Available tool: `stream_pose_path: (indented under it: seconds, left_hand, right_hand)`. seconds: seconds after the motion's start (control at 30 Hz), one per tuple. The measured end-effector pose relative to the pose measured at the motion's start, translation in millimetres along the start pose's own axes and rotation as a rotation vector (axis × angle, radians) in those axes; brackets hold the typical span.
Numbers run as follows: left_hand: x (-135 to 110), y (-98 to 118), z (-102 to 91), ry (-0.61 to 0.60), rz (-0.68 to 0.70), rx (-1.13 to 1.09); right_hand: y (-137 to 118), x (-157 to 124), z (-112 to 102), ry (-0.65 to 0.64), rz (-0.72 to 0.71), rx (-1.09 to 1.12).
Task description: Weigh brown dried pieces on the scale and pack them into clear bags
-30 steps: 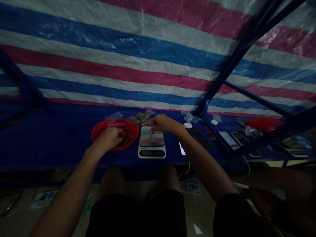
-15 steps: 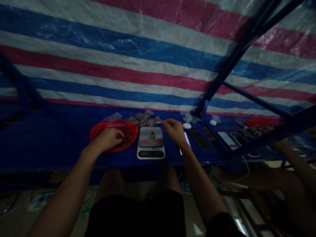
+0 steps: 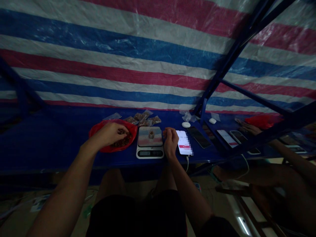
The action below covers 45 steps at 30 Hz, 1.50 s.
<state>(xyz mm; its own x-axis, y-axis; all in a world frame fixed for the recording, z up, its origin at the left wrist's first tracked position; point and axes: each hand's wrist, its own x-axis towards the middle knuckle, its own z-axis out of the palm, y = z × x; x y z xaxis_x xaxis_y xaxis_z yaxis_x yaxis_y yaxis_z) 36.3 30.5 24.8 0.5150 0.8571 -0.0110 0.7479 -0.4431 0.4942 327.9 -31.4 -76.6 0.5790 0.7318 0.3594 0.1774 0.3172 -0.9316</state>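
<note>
Left hand (image 3: 115,132): over the red bag (image 3: 94,128), fingertips down at the brown bits (image 3: 120,142); fingers bent toward the thumb, but whether they pinch any bits I cannot tell.
Right hand (image 3: 171,138): between scale and lit phone, just beside both; fingers curled in and close together, their grip, if any, hidden from view.
Bag: lies open on the blue table (image 3: 69,144), just left of the scale, brown bits inside.
Scale (image 3: 150,154): white body, display toward the person; its reading is too dim to make out.
Cup (image 3: 151,134): small, on the scale's plate (image 3: 145,140), apart from both hands; something brown shows at its top.
Packets (image 3: 140,118): a cluster of clear ones with brown contents, behind the scale.
Lit phone (image 3: 183,144): screen up, white cable (image 3: 187,163) at its near end.
Dark phone (image 3: 199,137): to the right of the lit one, near a small white case (image 3: 186,125).
Far right: a co-worker's hand (image 3: 250,128) by a second red bag (image 3: 264,121).
Backdrop: striped sheet (image 3: 123,69) behind blue bars (image 3: 217,82).
</note>
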Motion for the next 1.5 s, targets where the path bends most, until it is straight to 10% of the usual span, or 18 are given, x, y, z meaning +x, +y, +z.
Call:
stream_pose_path:
  seconds: [0.5, 1.23, 1.5]
  left_hand:
    - [73, 100, 1.0, -0.115, 0.254, 0.184]
    - [82, 103, 25.7, -0.146, 0.283, 0.135]
    - [74, 96, 20.8, -0.078, 0.277, -0.022]
  right_hand:
    - [-2, -1, -3, -0.03, 0.003, 0.009]
    - [-7, -2, -3, -0.12, -0.011, -0.091]
    - [-14, -17, -5, -0.366, -0.432, -0.451]
